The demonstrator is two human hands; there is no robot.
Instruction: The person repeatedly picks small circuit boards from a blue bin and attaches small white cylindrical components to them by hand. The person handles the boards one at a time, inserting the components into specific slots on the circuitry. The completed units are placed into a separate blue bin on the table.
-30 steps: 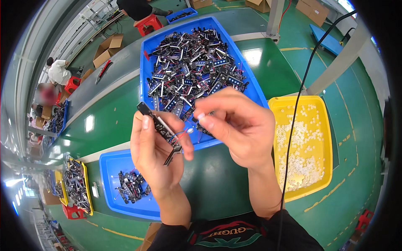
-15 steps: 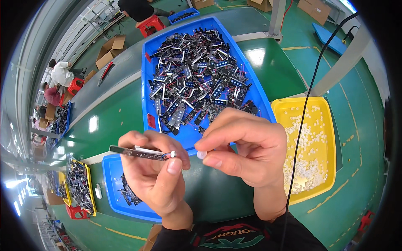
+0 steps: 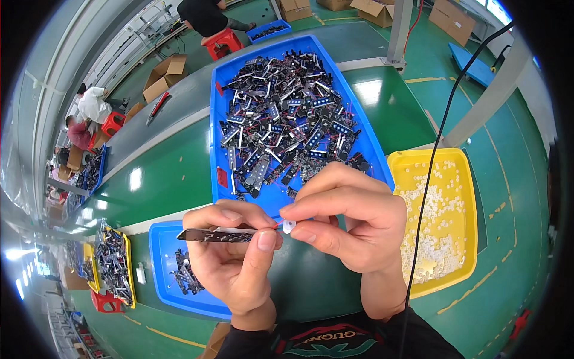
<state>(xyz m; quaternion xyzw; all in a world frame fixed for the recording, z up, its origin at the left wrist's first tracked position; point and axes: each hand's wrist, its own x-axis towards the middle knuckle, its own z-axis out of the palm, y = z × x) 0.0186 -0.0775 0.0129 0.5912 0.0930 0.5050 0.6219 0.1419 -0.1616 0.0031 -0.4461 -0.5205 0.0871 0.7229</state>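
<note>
My left hand (image 3: 239,257) is closed on a small dark circuit board (image 3: 218,235), long and narrow, which points out to the left. Red and blue wires come off its right end between the fingertips. A small white translucent cap (image 3: 289,226) is pinched between thumb and forefinger of my right hand (image 3: 353,221), right at the wire end of the board. Whether the cap is around the wire end or only touching it, I cannot tell. Beyond both hands lies a large blue tray (image 3: 353,84) heaped with similar wired boards.
A yellow tray (image 3: 442,283) of small white caps stands at the right. A smaller blue tray (image 3: 164,251) with several boards is at the left. A black cable (image 3: 440,128) hangs down across the right side. Further off are a metal post (image 3: 402,33) and people seated at work.
The hands have come together, bringing the white cap against the wire end of the board. The board has shifted right and slightly down. The view has shifted a little.
</note>
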